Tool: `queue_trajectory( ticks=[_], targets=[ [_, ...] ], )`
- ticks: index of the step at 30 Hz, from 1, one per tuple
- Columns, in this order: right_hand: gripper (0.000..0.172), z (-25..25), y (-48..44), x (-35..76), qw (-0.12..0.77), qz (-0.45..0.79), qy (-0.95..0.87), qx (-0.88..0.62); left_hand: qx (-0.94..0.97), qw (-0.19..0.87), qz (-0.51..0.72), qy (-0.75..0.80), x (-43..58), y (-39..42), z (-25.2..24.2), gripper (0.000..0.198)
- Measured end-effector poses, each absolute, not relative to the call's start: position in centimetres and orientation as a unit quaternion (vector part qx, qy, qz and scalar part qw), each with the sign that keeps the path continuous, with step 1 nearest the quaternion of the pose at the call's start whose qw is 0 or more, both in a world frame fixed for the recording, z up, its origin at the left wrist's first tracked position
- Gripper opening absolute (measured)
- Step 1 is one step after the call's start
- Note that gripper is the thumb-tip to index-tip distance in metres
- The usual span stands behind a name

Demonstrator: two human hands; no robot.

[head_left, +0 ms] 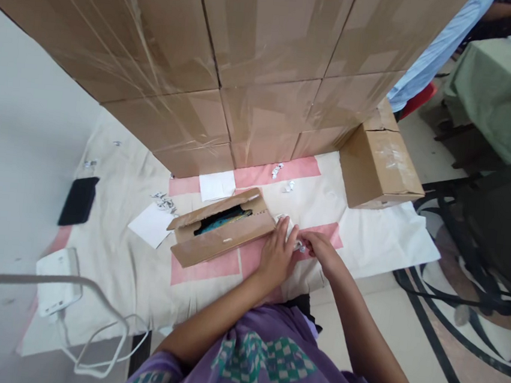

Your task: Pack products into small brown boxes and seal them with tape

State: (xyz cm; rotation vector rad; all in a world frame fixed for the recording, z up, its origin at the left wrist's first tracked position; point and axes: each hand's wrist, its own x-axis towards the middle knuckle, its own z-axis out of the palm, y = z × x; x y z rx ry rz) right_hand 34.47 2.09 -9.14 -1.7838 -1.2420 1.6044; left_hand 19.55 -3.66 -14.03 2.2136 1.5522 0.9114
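My left hand [276,254] and my right hand [320,249] meet over a cream and pink cloth [114,250] on the floor. Both pinch a small white and grey object [298,245] between their fingers; I cannot make out what it is. Just left of my left hand lies a long flat cardboard box [219,233], its flap half open, with something blue-green inside [223,218].
A wall of taped cardboard cartons [249,64] rises behind the cloth, with one smaller carton [378,161] at its right end. White paper sheets [153,224], small paper scraps [278,169], a black phone [78,198] and a white adapter with cable [54,286] lie at left. Dark chair legs [481,237] stand right.
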Motion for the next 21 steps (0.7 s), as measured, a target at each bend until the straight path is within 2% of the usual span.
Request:
queue_trajectory(
  ticks=[3, 7, 13, 17, 21],
  targets=[
    [0.030, -9.2, 2.3, 34.2, 0.217, 0.578, -0.456, -0.641, 0.750, 0.142, 0.321, 0.561, 19.7, -3.3, -13.9, 0.079],
    [0.032, -9.0, 2.5, 33.5, 0.218, 0.575, -0.497, -0.612, 0.743, 0.142, 0.344, 0.556, 20.0, -3.0, -15.4, 0.075],
    [0.038, -8.1, -0.2, 33.9, 0.258, 0.519, -0.544, -0.608, 0.721, 0.135, 0.390, 0.557, 19.8, -2.6, -17.2, 0.080],
    [0.043, -9.1, -2.6, 34.9, 0.225, 0.490, -0.559, -0.630, 0.719, 0.145, 0.393, 0.556, 19.6, -2.6, -17.0, 0.085],
    [0.036, -11.2, -3.1, 35.2, 0.203, 0.424, -0.587, -0.659, 0.722, 0.155, 0.388, 0.552, 19.6, -2.7, -16.9, 0.086]
  ],
)
